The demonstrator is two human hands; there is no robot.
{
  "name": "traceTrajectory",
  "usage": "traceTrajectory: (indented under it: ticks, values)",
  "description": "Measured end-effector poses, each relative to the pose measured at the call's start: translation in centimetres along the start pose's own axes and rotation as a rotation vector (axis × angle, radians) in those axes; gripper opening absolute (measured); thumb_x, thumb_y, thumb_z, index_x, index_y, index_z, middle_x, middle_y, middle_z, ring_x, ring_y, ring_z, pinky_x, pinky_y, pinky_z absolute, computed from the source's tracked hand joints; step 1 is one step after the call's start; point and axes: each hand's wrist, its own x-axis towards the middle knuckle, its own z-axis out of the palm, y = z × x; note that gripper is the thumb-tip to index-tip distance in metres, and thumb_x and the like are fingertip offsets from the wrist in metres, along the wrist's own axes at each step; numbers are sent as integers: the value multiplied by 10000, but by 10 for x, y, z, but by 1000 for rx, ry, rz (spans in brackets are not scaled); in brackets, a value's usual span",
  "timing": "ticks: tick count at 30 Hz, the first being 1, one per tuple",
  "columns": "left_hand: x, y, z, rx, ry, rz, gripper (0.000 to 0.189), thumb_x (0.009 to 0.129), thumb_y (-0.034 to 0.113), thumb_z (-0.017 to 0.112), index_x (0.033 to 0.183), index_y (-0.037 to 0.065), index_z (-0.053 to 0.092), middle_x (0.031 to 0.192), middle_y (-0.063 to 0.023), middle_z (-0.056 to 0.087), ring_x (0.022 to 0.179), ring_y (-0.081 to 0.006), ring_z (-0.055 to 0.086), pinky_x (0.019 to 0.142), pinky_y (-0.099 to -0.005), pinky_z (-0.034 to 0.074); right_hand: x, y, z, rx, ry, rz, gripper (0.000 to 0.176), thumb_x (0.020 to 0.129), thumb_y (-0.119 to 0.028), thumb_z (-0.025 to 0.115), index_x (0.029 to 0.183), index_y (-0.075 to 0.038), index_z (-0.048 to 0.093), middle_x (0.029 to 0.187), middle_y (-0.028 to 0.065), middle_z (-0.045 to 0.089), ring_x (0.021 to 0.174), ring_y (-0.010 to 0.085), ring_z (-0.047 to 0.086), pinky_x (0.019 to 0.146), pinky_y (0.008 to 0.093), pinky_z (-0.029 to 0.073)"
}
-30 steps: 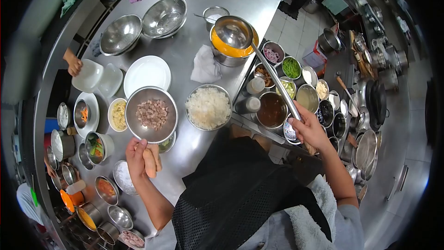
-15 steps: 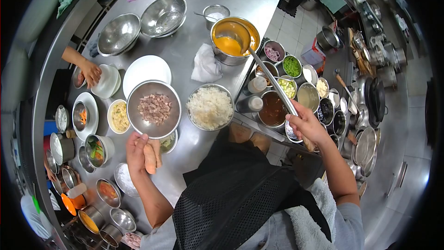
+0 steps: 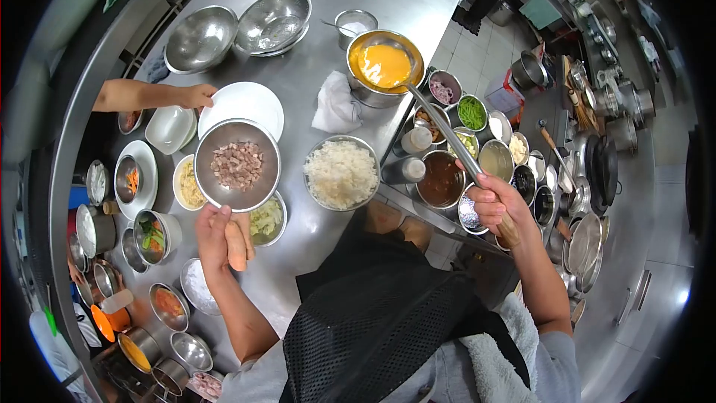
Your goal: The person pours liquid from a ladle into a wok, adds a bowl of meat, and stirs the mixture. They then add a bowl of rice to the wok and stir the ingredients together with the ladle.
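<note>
My left hand grips the near rim of a steel bowl, thumb on top and fingers underneath. Small pieces of diced meat lie in this bowl, which overlaps a white plate. In my right hand is a long-handled ladle, fingers wrapped round its lower handle. The ladle's head is inside a steel pot of orange-yellow liquid. Between my hands stands a bowl of cooked rice. A bowl of chopped pale green vegetable sits close to my left fingers.
Another person's hand reaches in from the left to the white plate's edge. Two large steel bowls are at the back. A white cloth lies beside the pot. Containers of sauce and ingredients line the right; several bowls crowd the left.
The ladle's head has gone from showing tilted in the pot to lower among the liquid. My left hand and its bowl have shifted slightly left. The other person's hand has moved from white bowls to the plate.
</note>
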Motion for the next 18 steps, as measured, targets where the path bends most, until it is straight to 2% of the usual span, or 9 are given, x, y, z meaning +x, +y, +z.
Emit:
traceTrajectory:
  ticks: [12,14,15,17,18]
  values:
    - [-18,-1,4,13,17,3,141,927,157,739,928,31,676,902,-12,689,836,-98,591,802,-277,481,-25,-1,23,42,-2,-90,439,1096,-203,458,1527,-136,404,738,-18,479,475,22,427,375,200,395]
    - [-19,-3,5,37,-5,-7,147,925,165,746,933,33,683,905,-12,692,841,-100,593,802,-278,482,-26,-2,15,47,-60,-88,509,1118,-228,379,1604,-128,264,784,13,486,515,54,485,420,240,446]
    - [-19,-3,6,36,-6,-3,147,925,165,746,933,33,683,905,-12,692,841,-100,593,802,-278,482,-27,-2,17,46,-63,-92,509,1118,-228,379,1604,-128,264,784,13,486,515,54,485,420,240,446]
    - [-19,-3,9,30,-7,4,156,928,180,746,925,36,686,902,-9,689,839,-98,588,801,-276,480,-28,-1,21,10,-9,-111,425,1102,-209,440,1515,-110,413,756,-9,480,481,25,439,386,199,409]
    - [-18,-1,11,27,-8,9,156,928,180,746,925,36,686,902,-9,689,839,-98,588,801,-276,480,-30,-2,23,7,-11,-115,425,1102,-209,440,1515,-110,413,756,-9,480,481,25,439,386,199,409]
